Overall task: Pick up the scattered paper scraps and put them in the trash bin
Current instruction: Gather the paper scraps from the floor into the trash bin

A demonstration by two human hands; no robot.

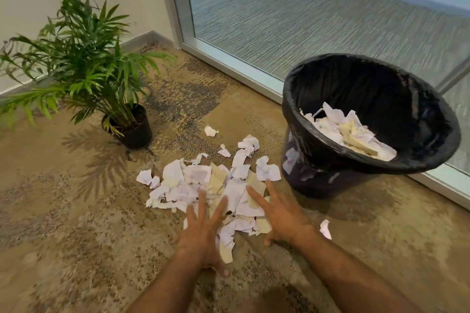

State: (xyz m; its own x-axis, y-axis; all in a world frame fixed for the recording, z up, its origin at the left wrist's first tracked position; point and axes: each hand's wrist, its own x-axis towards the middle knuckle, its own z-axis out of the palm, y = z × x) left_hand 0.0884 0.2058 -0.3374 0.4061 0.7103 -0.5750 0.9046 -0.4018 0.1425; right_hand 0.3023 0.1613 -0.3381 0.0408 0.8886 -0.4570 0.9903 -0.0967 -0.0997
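A pile of white and tan paper scraps point(193, 183) lies on the carpet in the middle of the view. Both hands hover just over its near edge. My left hand point(203, 234) has its fingers spread and holds nothing. My right hand point(279, 216) is also spread flat and empty, nearer the bin. The trash bin point(318, 150), lined with a black bag, stands at the right and tilts toward me; several scraps lie inside it. A lone scrap point(325, 229) rests on the floor by my right wrist.
A potted green plant point(129, 124) stands on the carpet to the left of the pile. A glass wall with a pale frame point(236, 63) runs behind the bin. A few stray scraps point(211, 131) lie beyond the pile.
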